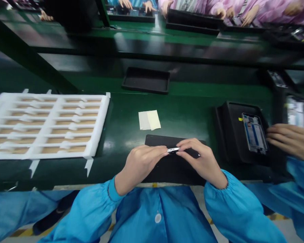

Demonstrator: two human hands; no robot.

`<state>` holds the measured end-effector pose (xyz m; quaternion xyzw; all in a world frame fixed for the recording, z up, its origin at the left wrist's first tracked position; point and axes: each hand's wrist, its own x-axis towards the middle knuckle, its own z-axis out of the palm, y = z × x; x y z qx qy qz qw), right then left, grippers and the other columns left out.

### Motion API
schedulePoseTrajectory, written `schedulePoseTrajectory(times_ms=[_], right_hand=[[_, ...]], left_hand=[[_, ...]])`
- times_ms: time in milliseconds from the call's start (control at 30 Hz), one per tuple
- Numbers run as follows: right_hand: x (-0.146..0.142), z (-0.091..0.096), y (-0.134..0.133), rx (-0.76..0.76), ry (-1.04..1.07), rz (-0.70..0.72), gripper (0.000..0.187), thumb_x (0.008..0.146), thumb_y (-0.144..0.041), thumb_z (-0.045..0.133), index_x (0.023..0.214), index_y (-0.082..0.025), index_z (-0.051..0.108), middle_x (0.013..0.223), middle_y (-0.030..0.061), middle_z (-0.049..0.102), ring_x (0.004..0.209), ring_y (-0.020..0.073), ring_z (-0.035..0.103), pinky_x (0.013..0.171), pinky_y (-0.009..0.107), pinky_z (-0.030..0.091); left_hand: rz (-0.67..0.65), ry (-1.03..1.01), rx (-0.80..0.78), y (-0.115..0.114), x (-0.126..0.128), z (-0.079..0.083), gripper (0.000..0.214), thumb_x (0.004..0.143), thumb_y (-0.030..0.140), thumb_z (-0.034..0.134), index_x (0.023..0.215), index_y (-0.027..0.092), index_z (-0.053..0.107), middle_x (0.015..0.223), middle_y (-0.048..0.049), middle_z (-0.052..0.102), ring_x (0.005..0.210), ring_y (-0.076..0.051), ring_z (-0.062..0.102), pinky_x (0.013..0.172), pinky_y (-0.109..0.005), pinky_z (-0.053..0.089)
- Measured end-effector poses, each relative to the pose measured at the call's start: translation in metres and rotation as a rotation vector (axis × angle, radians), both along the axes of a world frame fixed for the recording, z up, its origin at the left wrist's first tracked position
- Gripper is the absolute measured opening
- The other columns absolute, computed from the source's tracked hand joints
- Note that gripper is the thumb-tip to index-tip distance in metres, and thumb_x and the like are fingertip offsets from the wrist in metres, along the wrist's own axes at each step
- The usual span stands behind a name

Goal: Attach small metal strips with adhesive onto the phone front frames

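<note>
Between my two hands is a slim phone part (173,150), seen edge-on, with a bright silvery edge and a dark underside. My left hand (145,161) grips its left end, fingers pressed together. At the other end, my right hand (200,158) pinches it between thumb and fingers. Both hands are above a black mat (164,172) at the table's front edge. Just beyond the mat lie a pale yellow paper and a whitish sheet (150,120), overlapping. My fingers hide most of the phone part, so its exact kind is unclear.
A white foam tray (47,130) with slots stands at left. A shallow black tray (146,80) lies further back. At right, stacked black trays (233,135) bear a phone frame (254,132); a co-worker's hand (291,140) is beside it. Other people work across the green table (121,111).
</note>
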<state>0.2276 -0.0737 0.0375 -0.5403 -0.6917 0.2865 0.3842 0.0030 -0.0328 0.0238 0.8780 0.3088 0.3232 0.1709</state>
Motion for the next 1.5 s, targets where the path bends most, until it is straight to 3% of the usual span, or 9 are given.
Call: schedulePoseTrajectory(times_ms=[467,667,867,1067,1167,1233,1333,1400,1500], right_hand=[[-0.003,-0.021,-0.017,0.102,0.152,-0.016,0.014,0.085,-0.010,0.068,0.091,-0.023,0.070,0.086,0.0008,0.068,0.084,0.0152,0.062,0.074,0.032,0.052],[-0.003,-0.025,-0.023,0.266,-0.010,0.032,0.037,0.087,0.000,0.060,0.111,-0.026,0.069,0.095,0.0049,0.066,0.089,0.0168,0.059,0.073,0.033,0.052],[-0.002,-0.030,-0.024,0.392,-0.136,0.073,0.047,0.085,0.007,0.055,0.120,-0.022,0.065,0.101,0.0088,0.064,0.094,0.0190,0.058,0.076,0.034,0.052],[0.000,-0.023,-0.024,0.303,-0.129,0.045,0.038,0.085,-0.001,0.061,0.114,-0.025,0.068,0.103,0.0073,0.064,0.096,0.0195,0.060,0.079,0.034,0.053],[-0.001,-0.012,-0.002,0.228,-0.084,-0.068,0.021,0.085,-0.012,0.067,0.103,-0.024,0.070,0.102,0.0060,0.065,0.096,0.0200,0.063,0.084,0.035,0.052],[-0.009,-0.010,0.028,0.197,-0.035,-0.109,0.011,0.087,-0.017,0.066,0.094,-0.024,0.070,0.094,0.0042,0.066,0.089,0.0189,0.063,0.081,0.034,0.052],[-0.035,-0.020,0.082,0.124,-0.003,-0.002,0.007,0.089,-0.018,0.062,0.086,-0.021,0.067,0.084,0.0026,0.066,0.079,0.0165,0.062,0.072,0.030,0.050],[-0.057,-0.032,0.113,0.068,-0.040,0.106,0.008,0.088,-0.015,0.062,0.083,-0.020,0.066,0.080,0.0019,0.064,0.074,0.0151,0.060,0.069,0.028,0.048],[-0.085,-0.048,0.136,-0.017,-0.147,0.259,0.011,0.087,-0.011,0.060,0.081,-0.019,0.065,0.081,0.0020,0.062,0.076,0.0149,0.058,0.073,0.028,0.046]], left_hand=[[-0.012,0.186,-0.019,-0.014,0.017,0.016,0.018,0.099,0.024,0.050,0.100,0.018,0.067,0.102,0.0000,0.076,0.085,-0.016,0.073,0.073,-0.027,0.054],[-0.023,0.235,0.009,-0.013,0.019,0.020,0.018,0.100,0.024,0.049,0.097,0.018,0.066,0.101,0.0006,0.077,0.083,-0.017,0.074,0.071,-0.028,0.053],[-0.013,0.083,0.133,-0.017,0.008,0.004,0.017,0.094,0.015,0.058,0.111,0.016,0.063,0.109,-0.0033,0.075,0.093,-0.016,0.072,0.076,-0.028,0.053],[-0.048,0.109,0.403,-0.017,0.007,-0.004,0.020,0.095,0.010,0.054,0.112,0.011,0.063,0.104,-0.0067,0.076,0.090,-0.017,0.072,0.072,-0.028,0.055],[-0.035,0.142,0.415,-0.009,0.012,-0.002,0.017,0.095,0.011,0.052,0.107,0.012,0.065,0.098,-0.0050,0.076,0.078,-0.015,0.072,0.065,-0.027,0.055],[-0.050,0.138,0.272,0.000,0.007,-0.001,0.020,0.097,0.011,0.049,0.106,0.013,0.067,0.098,-0.0048,0.076,0.079,-0.016,0.072,0.067,-0.027,0.056],[-0.015,-0.017,-0.199,0.019,-0.018,-0.001,0.021,0.097,0.018,0.051,0.104,0.017,0.070,0.102,-0.0046,0.076,0.093,-0.017,0.072,0.081,-0.028,0.058],[0.121,-0.233,-0.569,0.037,-0.043,-0.003,0.015,0.092,0.026,0.062,0.099,0.019,0.073,0.105,-0.0048,0.076,0.099,-0.018,0.070,0.089,-0.029,0.056],[0.309,-0.635,-1.003,0.066,-0.073,-0.012,0.019,0.079,0.031,0.076,0.092,0.018,0.074,0.111,-0.0073,0.074,0.088,-0.016,0.071,0.077,-0.023,0.057]])
